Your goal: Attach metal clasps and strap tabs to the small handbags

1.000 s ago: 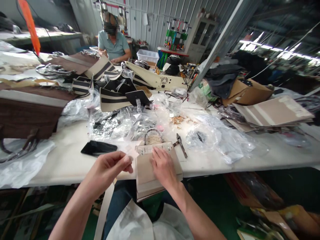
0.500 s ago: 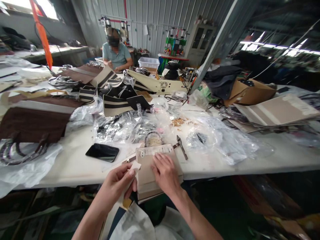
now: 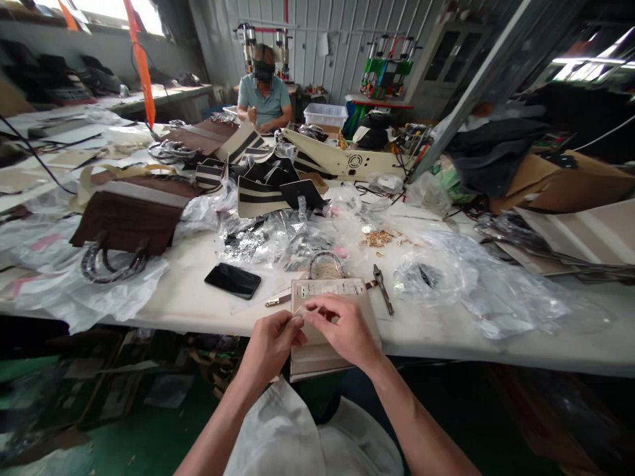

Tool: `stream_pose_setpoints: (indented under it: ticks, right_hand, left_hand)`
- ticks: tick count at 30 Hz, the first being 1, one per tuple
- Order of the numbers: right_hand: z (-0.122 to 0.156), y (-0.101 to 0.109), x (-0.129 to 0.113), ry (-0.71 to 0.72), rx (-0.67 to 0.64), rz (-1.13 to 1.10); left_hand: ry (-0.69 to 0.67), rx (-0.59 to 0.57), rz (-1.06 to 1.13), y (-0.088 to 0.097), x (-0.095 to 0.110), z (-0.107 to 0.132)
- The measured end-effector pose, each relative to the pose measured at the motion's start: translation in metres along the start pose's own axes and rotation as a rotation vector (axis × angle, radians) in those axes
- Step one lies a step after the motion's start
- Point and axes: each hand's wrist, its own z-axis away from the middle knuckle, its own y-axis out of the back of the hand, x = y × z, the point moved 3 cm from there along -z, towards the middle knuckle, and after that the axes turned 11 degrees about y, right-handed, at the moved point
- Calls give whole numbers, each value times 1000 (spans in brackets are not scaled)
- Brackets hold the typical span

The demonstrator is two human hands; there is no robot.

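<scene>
A beige handbag (image 3: 322,340) with a looped handle (image 3: 326,256) lies at the table's front edge, close to my body. Over its left side, my left hand (image 3: 275,336) pinches a thin pale strip (image 3: 297,309), seen nearly edge-on. My right hand (image 3: 342,327) hovers above the bag, with thumb and forefinger closing at the same strip; its other fingers are loosely bent. White marks run along the bag's upper edge. A brown strap with a metal end (image 3: 278,300) sticks out on the left. Right of the bag lies a dark metal hand tool (image 3: 383,289).
A black phone (image 3: 232,280) lies left of the bag. Beyond are clear plastic bags (image 3: 268,241), small gold-coloured pieces (image 3: 380,238) and black-and-cream striped panels (image 3: 262,197). A dark brown bag (image 3: 131,218) is at left. Another person (image 3: 264,99) sits across the table.
My right hand has lifted off the bag's face and come to my left hand. The left hand's strip has turned edge-on. The view has swung left.
</scene>
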Motion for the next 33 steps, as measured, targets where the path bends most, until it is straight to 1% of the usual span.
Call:
stream_pose_setpoints:
  ticks: [4,7,9,13,14,15,17,20,23,26,28,30,33]
  right_hand:
    - [-3,-7,-1,9,2,2]
    - [-4,-7,-1,-53,-26,-9]
    - [-3,-7,0,-100,-61,-36]
    - [1,-9,6,-168,-104,-59]
    - [2,-9,7,-180,-105,-59]
    - [3,-9,9,-191,-111,-60]
    - [4,-10,12,-209,-142,-66]
    - [3,-12,14,-191,-190,-34]
    - [-3,-13,13,-100,-166,93]
    - [-13,-15,16,-25,-130,192]
    - [-21,-17,20,21,-125,241]
    - [-29,-19,28,64,-122,318]
    - [-40,-21,43,69,-102,414]
  left_hand:
    - [-1,70,-131,3,-2,6]
    - [3,54,-112,3,-7,8]
    - [-21,-16,-17,1,-8,7]
    - [27,-253,205,-7,-9,6]
    - [35,-281,229,-9,-9,5]
    - [32,-284,238,-10,-9,4]
    - [13,-233,211,-10,-9,2]
    - [23,-102,96,-11,-11,0]
    - [72,-16,22,-14,-15,1]
    - [101,51,36,-20,-18,-2]
    - [86,102,48,-24,-18,-7]
    - [76,111,87,-29,-17,-15]
    - [106,40,194,-37,-16,-28]
